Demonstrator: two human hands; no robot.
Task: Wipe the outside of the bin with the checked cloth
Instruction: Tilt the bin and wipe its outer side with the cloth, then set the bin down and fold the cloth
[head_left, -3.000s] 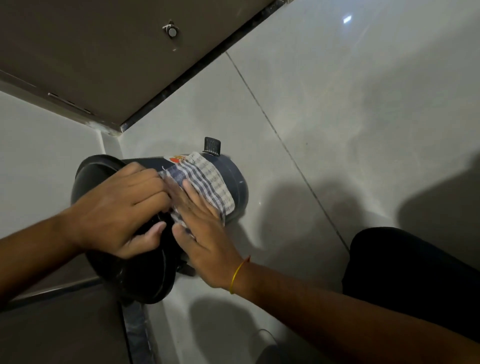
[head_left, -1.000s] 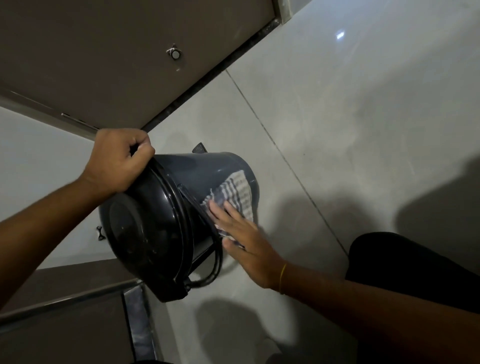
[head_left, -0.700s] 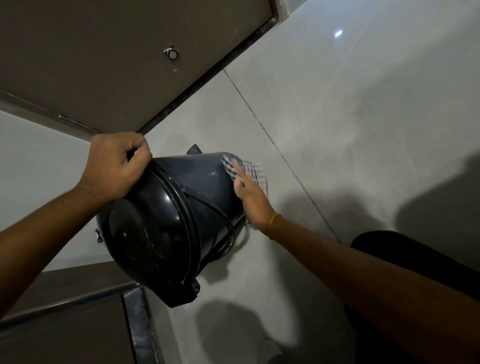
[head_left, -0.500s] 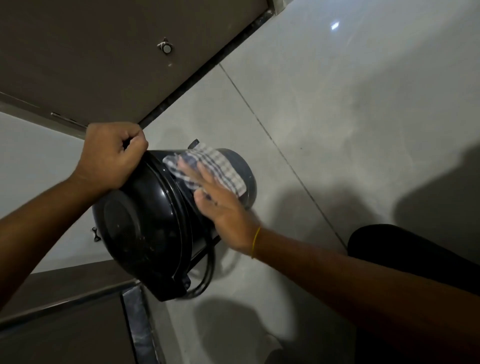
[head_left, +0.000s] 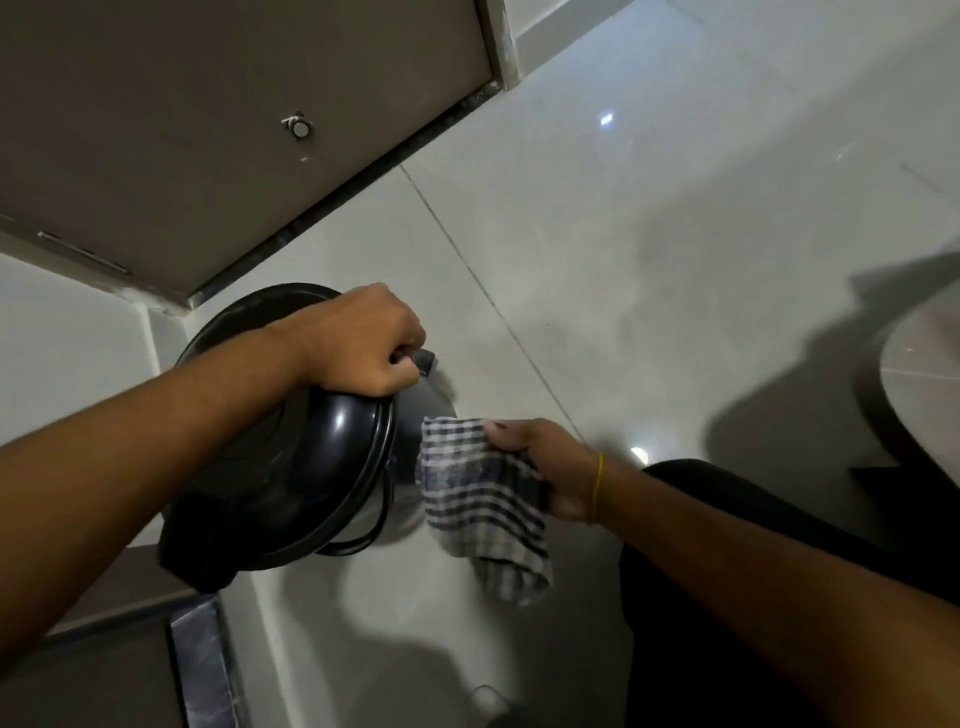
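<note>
A dark round bin (head_left: 291, 467) with a glossy lid stands on the pale tiled floor, its lid facing me. My left hand (head_left: 363, 345) is clenched on the bin's far upper rim, beside the small pedal (head_left: 427, 359). My right hand (head_left: 540, 467) grips the blue-and-white checked cloth (head_left: 483, 504), which hangs loose just right of the bin's side. A yellow band circles that wrist. Most of the bin's body is hidden under the lid.
A brown door (head_left: 208, 130) with a round stopper (head_left: 299, 127) stands behind the bin. A dark threshold strip (head_left: 202, 670) lies at the lower left. My dark-clothed leg (head_left: 727, 519) is at the right, and a round pale object (head_left: 924, 395) sits at the right edge.
The bin has turned more upright and shifted. My left hand moved to the rim near the pedal. My right hand lifted off the bin's side and now holds the cloth bunched beside it.
</note>
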